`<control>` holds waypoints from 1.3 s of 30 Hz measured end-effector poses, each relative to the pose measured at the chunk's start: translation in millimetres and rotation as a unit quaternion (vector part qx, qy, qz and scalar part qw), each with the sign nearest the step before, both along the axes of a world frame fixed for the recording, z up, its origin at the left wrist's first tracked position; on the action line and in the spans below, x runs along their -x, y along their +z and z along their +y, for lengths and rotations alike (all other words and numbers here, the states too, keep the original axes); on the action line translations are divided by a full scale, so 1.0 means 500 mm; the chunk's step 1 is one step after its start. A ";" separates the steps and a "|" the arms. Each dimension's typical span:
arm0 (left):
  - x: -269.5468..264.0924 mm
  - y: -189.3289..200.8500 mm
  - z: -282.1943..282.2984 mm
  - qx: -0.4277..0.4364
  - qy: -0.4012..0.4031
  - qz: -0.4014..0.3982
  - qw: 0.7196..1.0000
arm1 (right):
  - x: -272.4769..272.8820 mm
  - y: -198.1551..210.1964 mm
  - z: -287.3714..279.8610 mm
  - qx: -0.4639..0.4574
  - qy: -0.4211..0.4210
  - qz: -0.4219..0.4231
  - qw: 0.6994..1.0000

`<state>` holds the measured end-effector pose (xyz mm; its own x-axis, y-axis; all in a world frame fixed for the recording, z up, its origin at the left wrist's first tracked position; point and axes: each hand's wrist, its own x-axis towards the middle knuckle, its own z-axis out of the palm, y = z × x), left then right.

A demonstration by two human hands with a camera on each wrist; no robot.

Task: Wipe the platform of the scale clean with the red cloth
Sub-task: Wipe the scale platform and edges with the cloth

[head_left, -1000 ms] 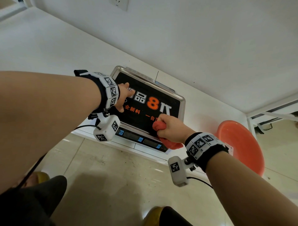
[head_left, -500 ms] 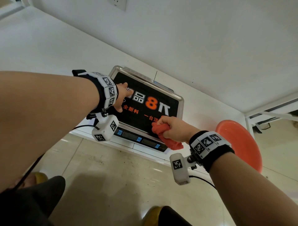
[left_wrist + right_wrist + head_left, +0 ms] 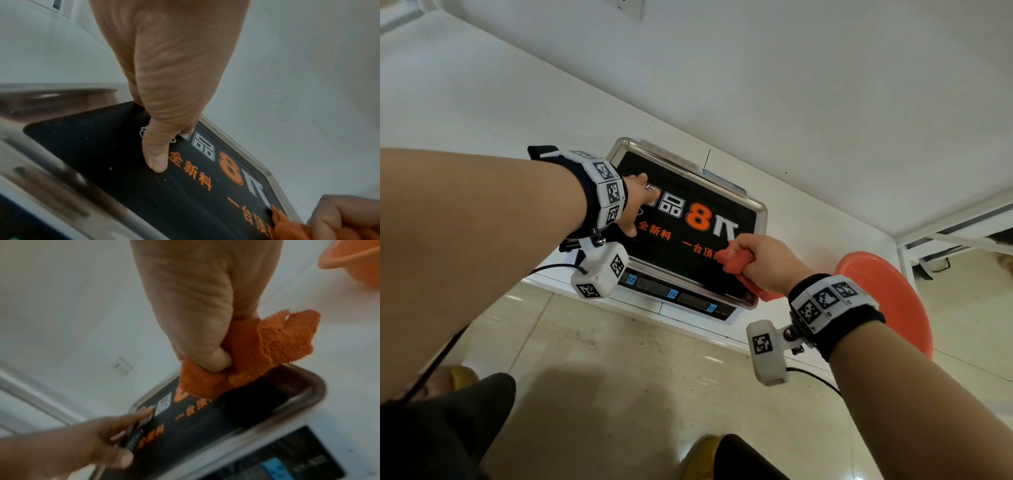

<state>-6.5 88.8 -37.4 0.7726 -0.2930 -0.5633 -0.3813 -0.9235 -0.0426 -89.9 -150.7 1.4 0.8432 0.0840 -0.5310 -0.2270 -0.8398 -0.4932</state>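
The scale (image 3: 681, 294) stands at the front edge of a white counter, its steel platform (image 3: 760, 219) covered by a black sheet with orange and white print (image 3: 127, 162). My right hand (image 3: 763, 263) grips the bunched red cloth (image 3: 736, 263) and holds it on the platform's right side; in the right wrist view the cloth (image 3: 246, 353) is clenched in the fist (image 3: 205, 308) and spreads onto the black sheet (image 3: 236, 410). My left hand (image 3: 637, 202) lies flat on the platform's left part, with straight fingers (image 3: 158, 154) pressing the sheet.
An orange plastic basin (image 3: 887, 298) sits right of the scale, close to my right wrist. The scale's display panel (image 3: 671, 291) faces me. A white wall (image 3: 791, 85) rises behind, with a socket (image 3: 121, 366) on it. Tiled floor (image 3: 637, 394) lies below the counter edge.
My right hand has slid the cloth across the platform from the near middle toward the right side. The left hand has kept its place.
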 end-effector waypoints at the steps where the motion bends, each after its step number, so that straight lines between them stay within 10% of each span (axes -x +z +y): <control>1: 0.000 0.001 0.000 -0.001 0.000 0.000 1.000 | 0.005 -0.011 0.001 0.017 -0.002 0.003 1.000; 8: -0.002 0.001 -0.002 -0.001 -0.003 0.000 1.000 | 0.006 -0.028 0.029 0.037 0.082 0.025 0.996; 17: 0.000 0.003 0.000 -0.002 0.000 0.002 1.000 | -0.068 -0.013 -0.028 -0.037 -0.165 -0.101 0.980; 27: -0.001 0.001 0.004 0.010 -0.001 -0.002 1.000 | -0.149 -0.076 -0.015 0.026 -0.232 -0.160 0.959; 32: -0.001 -0.001 0.002 0.014 -0.003 -0.002 1.000 | -0.165 -0.087 0.019 0.014 -0.196 -0.173 0.965; 39: -0.002 0.001 0.009 0.016 -0.010 -0.002 1.000 | -0.161 -0.067 0.075 0.012 0.076 -0.053 0.996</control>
